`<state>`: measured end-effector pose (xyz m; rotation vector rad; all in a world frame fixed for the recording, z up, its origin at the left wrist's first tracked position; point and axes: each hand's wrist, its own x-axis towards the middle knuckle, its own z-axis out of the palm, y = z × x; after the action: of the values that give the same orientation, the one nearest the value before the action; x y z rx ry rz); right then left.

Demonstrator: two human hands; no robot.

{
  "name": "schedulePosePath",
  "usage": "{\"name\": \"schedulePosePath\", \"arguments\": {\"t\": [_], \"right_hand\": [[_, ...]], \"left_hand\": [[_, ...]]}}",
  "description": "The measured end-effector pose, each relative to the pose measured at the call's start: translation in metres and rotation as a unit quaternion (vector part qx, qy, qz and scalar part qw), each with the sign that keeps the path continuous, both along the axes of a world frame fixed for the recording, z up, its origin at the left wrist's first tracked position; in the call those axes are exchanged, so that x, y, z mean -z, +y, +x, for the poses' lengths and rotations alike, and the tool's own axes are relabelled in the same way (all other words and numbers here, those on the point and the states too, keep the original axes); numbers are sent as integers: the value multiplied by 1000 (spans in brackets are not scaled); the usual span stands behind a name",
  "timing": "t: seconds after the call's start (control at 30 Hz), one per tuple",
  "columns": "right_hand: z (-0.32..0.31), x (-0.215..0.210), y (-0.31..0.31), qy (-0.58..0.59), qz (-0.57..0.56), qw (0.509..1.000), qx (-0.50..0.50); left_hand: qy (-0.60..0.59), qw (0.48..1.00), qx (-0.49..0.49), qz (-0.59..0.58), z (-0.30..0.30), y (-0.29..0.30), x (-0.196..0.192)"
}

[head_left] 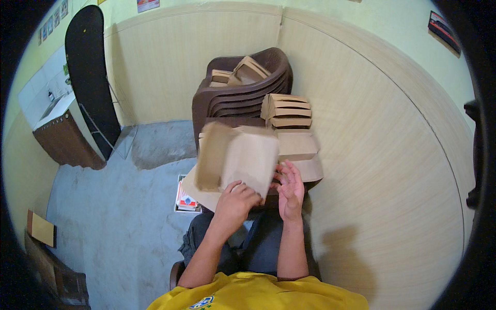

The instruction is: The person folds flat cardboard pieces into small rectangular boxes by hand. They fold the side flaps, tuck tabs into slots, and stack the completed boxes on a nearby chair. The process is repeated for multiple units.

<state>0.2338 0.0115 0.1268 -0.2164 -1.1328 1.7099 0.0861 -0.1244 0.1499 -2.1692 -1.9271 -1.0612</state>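
Observation:
My left hand (236, 200) grips the lower edge of a brown cardboard box blank (238, 159), half folded and held up in front of me. Beside it on the right, my right hand (291, 190) is open with its fingers spread, the fingertips touching the blank's right edge. More flat brown cardboard sheets (202, 192) lie under the held piece on my lap. Just beyond my hands, folded brown boxes (287, 111) stand in a stack, with larger folded pieces (298, 147) below them.
A stack of dark brown plastic chairs (243, 95) stands ahead with folded boxes on its seat. A beige panelled wall (392, 170) curves along the right. A black board (90, 72) leans at the back left beside a counter (59, 135). Printed paper (185, 199) lies on the grey floor.

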Motion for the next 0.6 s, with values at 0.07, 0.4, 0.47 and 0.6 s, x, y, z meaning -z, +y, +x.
{"name": "schedulePosePath", "arguments": {"t": [0.07, 0.4, 0.47, 0.6], "right_hand": [[5, -1, 9, -42, 45, 991, 117], [14, 15, 21, -230, 52, 916, 323], [1, 17, 11, -199, 86, 910, 355], [-24, 14, -6, -181, 205, 866, 419]], "left_hand": [[119, 992, 29, 26, 10, -8, 7], [-198, 971, 124, -39, -17, -4, 32], [-357, 924, 125, -50, -20, 4, 21], [-422, 903, 63, -58, -3, 31, 1]]}}
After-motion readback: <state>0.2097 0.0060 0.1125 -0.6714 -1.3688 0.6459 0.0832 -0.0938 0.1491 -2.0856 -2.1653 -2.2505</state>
